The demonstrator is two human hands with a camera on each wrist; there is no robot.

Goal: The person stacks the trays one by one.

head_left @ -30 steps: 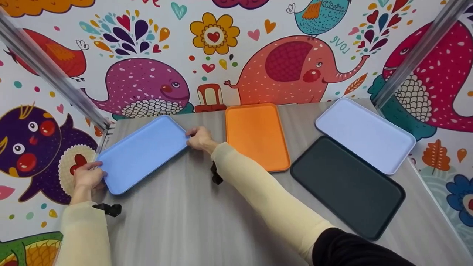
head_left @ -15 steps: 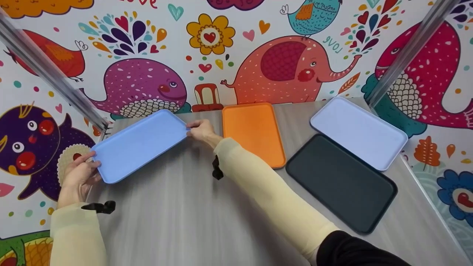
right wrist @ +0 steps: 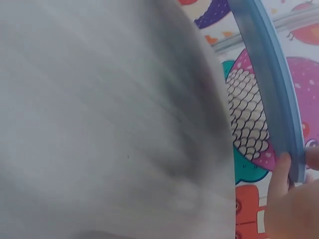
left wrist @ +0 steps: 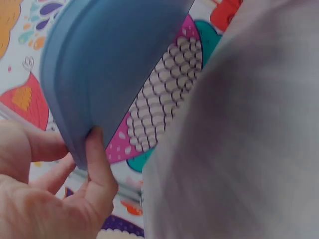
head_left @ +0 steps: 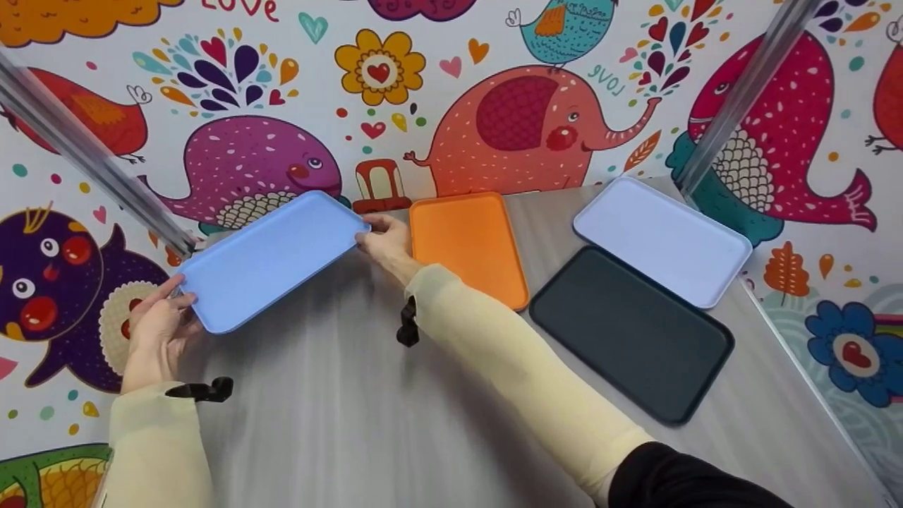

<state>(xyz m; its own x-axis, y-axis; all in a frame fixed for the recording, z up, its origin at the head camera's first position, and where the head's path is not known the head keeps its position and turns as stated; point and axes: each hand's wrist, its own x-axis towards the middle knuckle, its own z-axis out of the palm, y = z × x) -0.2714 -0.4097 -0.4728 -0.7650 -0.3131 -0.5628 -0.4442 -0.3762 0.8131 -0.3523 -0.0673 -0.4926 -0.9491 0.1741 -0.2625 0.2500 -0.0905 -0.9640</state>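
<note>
A blue rectangular tray [head_left: 275, 261] is held up off the table between both hands, its long side slanting up to the right in the head view. My left hand [head_left: 159, 324] pinches its near-left end; in the left wrist view the thumb and fingers grip the rim from both faces of the blue tray [left wrist: 114, 59]. At the opposite end, my right hand [head_left: 386, 245] pinches the short edge. The right wrist view shows a fingertip against the underside of the blue tray [right wrist: 274, 89]. The wall pattern is visible below the tray in both wrist views.
An orange tray [head_left: 465, 243] lies close to the right hand, partly behind the forearm. Farther right lie a dark green-black tray [head_left: 631, 335] and a pale lavender tray [head_left: 663, 240], side by side on the grey table [head_left: 338, 423]. A patterned wall [head_left: 381, 155] stands behind.
Both hands have raised the blue tray off the table, and it has shifted toward the back wall. The head view has turned slightly to the right.
</note>
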